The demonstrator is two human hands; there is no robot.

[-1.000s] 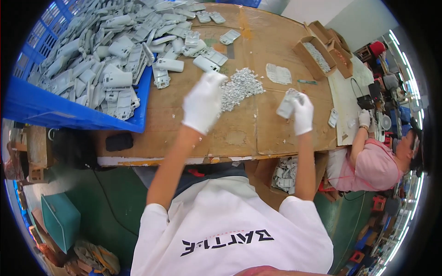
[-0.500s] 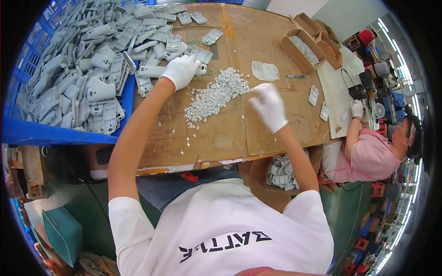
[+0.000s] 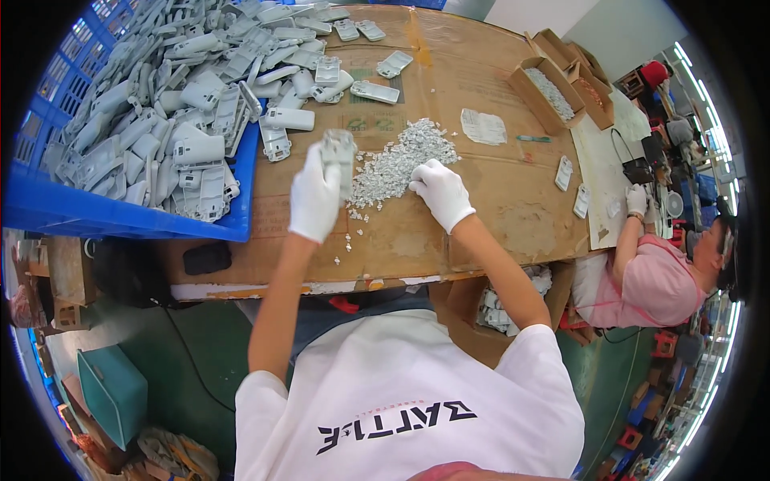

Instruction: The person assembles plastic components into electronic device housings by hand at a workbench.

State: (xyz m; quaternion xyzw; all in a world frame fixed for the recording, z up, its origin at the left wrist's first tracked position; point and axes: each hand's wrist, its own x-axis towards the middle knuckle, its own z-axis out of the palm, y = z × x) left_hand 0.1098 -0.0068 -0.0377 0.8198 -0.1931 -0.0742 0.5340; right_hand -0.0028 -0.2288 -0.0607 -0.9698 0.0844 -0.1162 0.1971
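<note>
In the head view, the grey casing point(image 3: 339, 152) could slip, since the left hand point(image 3: 314, 200) seems to grip only its lower part, in a smooth glove. Crowded tightly beneath the right fingertips, the small pieces point(image 3: 401, 164) could scatter or come up several at once. The left hand points away from the body, its thumb and fingers closed about the casing, which projects beyond the fingertips. The right hand point(image 3: 443, 195) bends inward, palm down, fingertips drawn together at the heap's near right edge; whether they pinch a piece, I cannot tell.
</note>
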